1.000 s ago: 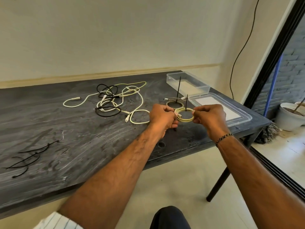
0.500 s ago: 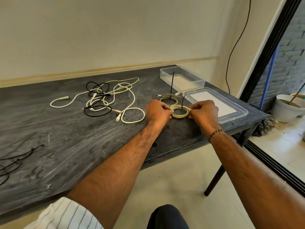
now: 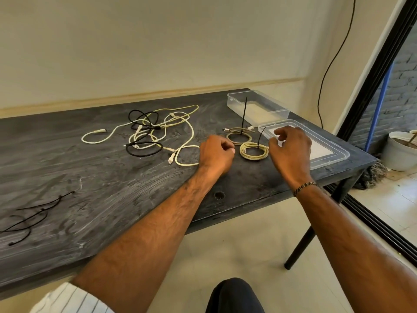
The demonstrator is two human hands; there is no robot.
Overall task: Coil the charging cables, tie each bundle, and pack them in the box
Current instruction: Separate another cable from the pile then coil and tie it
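A pale yellow coiled cable (image 3: 254,151) lies flat on the dark table (image 3: 101,181), bound by a black zip tie that sticks up. My left hand (image 3: 215,154) rests just left of it with fingers curled and empty. My right hand (image 3: 290,147) hovers just right of it, fingers loosely bent, holding nothing. Behind it lies a second tied coil (image 3: 238,136) with a tall tie tail. A tangle of loose white, yellow and black cables (image 3: 149,134) is spread to the left. The clear plastic box (image 3: 257,107) stands open at the back right.
The box's clear lid (image 3: 327,150) lies flat by the table's right corner. Several spare black zip ties (image 3: 29,218) lie at the near left. A round hole (image 3: 219,195) sits near the front edge. A white bucket (image 3: 399,150) stands on the floor to the right.
The yellow coil went from held in the air between both hands down onto the table. Both hands have let go of it and drawn slightly apart.
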